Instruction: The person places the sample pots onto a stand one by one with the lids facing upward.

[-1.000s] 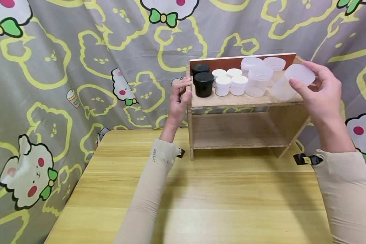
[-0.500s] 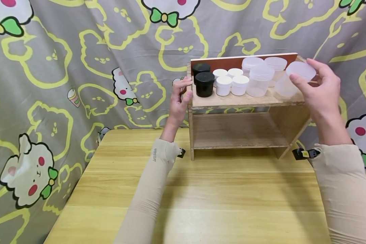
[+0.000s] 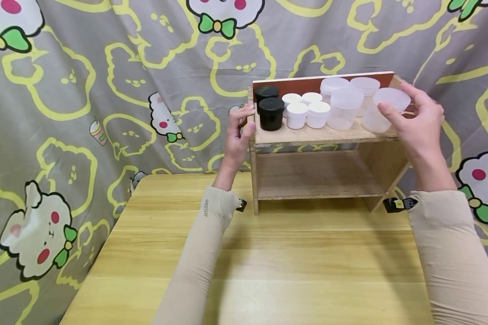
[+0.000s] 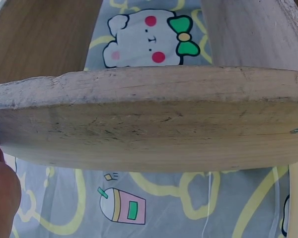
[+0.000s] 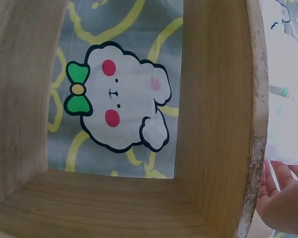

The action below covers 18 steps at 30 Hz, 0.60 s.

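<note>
In the head view my right hand [image 3: 420, 119] holds a translucent plastic jar [image 3: 377, 118] between thumb and fingers. The jar stands nearly upright at the front right of the wooden shelf [image 3: 321, 174]'s top board. My left hand [image 3: 236, 140] grips the shelf's left side panel near its top, fingers bent over the edge and thumb at the front. Several other clear jars [image 3: 344, 110] stand left of the held one. Further left are several small white jars [image 3: 297, 116] and two black jars [image 3: 271, 115]. In the right wrist view, fingers [image 5: 283, 173] touch a whitish jar [image 5: 288, 129].
Below the top board the shelf has a lower board [image 3: 319, 180]. It stands at the back of a light wooden table [image 3: 309, 266]. A patterned grey curtain [image 3: 146, 81] hangs behind and beside the table.
My right hand has moved left and slightly down with the clear jar, which has gone from tilted to nearly upright beside the others. The left hand has stayed at the shelf's side.
</note>
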Available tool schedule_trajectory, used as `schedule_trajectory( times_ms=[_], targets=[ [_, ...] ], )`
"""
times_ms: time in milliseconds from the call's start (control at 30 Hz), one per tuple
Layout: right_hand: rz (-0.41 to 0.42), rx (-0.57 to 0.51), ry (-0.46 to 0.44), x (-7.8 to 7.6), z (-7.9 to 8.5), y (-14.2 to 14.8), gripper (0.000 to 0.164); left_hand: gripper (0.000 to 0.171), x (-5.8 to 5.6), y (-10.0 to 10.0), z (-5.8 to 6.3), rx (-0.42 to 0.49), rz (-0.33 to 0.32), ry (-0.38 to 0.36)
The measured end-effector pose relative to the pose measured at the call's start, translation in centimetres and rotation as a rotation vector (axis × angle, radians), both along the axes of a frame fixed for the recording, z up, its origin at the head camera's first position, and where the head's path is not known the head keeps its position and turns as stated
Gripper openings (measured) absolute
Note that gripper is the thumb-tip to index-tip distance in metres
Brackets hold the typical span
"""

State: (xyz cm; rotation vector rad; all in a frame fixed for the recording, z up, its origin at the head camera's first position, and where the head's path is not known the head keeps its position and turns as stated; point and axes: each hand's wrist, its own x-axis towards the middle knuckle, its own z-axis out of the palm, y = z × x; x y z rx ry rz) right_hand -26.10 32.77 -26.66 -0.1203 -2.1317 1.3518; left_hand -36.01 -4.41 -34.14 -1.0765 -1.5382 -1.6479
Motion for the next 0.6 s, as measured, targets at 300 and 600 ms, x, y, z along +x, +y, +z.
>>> schedule_trajectory(
  times_ms=[300, 600],
  targets=[
    [0.014, -0.025, 0.012, -1.0, -0.3, -0.6, 0.069, 0.036, -0.2, -0.1, -0.2, 0.004, -0.009, 0.005],
    [0.006, -0.031, 0.034, -1.3, -0.5, -0.8, 0.068, 0.035, -0.2, 0.0, -0.1, 0.020, -0.035, 0.028]
  ],
)
